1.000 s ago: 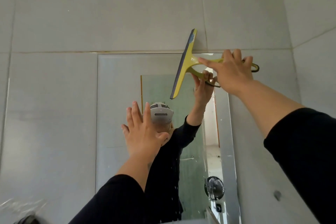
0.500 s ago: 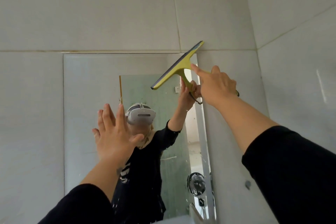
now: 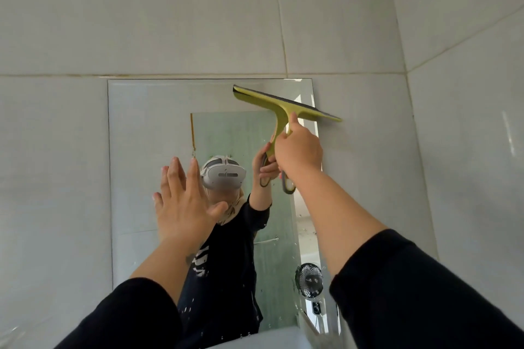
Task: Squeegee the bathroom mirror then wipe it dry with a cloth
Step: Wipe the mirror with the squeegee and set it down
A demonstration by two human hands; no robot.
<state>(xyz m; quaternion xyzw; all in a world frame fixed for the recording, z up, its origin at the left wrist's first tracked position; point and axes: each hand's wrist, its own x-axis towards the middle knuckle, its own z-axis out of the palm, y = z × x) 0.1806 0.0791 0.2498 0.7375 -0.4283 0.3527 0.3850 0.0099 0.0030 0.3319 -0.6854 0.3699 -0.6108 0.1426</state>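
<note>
- Squeegee [image 3: 286, 105] is sitting high on the mirror [image 3: 158, 133], near the top right corner, its blade tilting down to the right with the far end overhanging the mirror's right edge onto the tiled wall [image 3: 425, 37].
- Right hand [image 3: 297, 150] is closing around the yellow-green handle, forefinger stretching up toward the neck; that grip is probably giving pressure and control over the blade angle.
- Starting this high looks deliberate: a pull from the top edge would be carrying water downward rather than over glass already cleared.
- Left hand [image 3: 184, 198] is staying open, fingers spread and nothing in it, raised in front of the middle of the mirror; whether the palm is touching the glass I cannot tell. It may be serving as balance for the reach.
- Droplets are showing on the lower right part of the glass, so the squeegee stage seems far from finished.
- No cloth is appearing anywhere in view, so the drying step is not yet begun.
- One risk, as I judge it: the tilted blade could be leaving a streak along the right edge unless it is levelled.
</note>
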